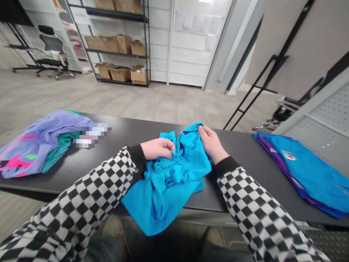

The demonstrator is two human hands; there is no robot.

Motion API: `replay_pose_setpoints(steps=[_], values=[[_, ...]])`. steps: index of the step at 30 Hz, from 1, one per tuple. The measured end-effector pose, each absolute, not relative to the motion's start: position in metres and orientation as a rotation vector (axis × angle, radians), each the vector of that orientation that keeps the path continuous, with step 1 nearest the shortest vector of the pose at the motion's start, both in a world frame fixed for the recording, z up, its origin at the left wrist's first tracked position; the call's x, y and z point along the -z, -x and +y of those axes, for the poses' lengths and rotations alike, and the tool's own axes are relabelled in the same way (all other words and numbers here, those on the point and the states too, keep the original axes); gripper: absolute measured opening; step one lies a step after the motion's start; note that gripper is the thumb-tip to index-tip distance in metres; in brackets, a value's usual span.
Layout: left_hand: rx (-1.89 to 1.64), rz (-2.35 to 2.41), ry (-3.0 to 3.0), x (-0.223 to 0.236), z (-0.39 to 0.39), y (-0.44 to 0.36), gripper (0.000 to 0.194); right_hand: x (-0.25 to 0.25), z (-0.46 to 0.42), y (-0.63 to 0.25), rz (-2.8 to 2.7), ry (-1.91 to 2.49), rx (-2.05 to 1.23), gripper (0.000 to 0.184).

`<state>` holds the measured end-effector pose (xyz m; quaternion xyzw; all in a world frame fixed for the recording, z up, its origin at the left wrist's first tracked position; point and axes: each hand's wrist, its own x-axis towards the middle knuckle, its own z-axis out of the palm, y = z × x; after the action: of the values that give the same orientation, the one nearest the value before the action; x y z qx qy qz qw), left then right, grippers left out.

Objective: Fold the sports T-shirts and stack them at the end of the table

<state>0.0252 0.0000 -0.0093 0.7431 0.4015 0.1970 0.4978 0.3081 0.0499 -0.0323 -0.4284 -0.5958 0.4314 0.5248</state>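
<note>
A crumpled bright blue garment (173,177) lies bunched on the dark table, and one end of it hangs over the front edge toward me. Its exact kind is hard to make out in the folds. My left hand (159,148) pinches the cloth near the middle of its far part. With thumb and fingers closed, my right hand (211,143) grips the garment's far right edge, which is raised a little. The inner fingers of both hands are partly hidden by cloth.
Lilac and green printed clothes (60,131) lie on the table's left end. Folded blue and purple garments (307,166) are stacked at the right. The dark table (117,129) has its front edge close to me. Beyond stand a shelf with cardboard boxes (119,73) and an office chair (51,46).
</note>
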Motion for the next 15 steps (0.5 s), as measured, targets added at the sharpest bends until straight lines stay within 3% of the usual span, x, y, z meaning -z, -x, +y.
replay_pose_setpoints(steps=[3, 5, 8, 12, 15], values=[[-0.173, 0.906, -1.557, -0.004, 0.0, 0.008, 0.021, 0.036, 0.064, -0.328, -1.417, 1.135, -0.78, 0.065], [-0.093, 1.176, -1.626, -0.007, 0.004, 0.023, 0.014, 0.039, 0.071, -0.338, -1.473, 1.205, -0.66, 0.066], [-0.281, 1.672, -1.904, -0.003, 0.012, 0.024, 0.008, 0.041, 0.073, -0.339, -1.54, 1.269, -0.587, 0.064], [-0.944, 1.468, -2.257, 0.013, 0.017, -0.014, 0.043, 0.038, 0.058, -0.317, -1.491, 1.126, -0.864, 0.059], [-0.896, 1.079, -2.37, 0.025, 0.021, -0.042, 0.076, 0.036, 0.046, -0.3, -1.411, 0.997, -1.161, 0.059]])
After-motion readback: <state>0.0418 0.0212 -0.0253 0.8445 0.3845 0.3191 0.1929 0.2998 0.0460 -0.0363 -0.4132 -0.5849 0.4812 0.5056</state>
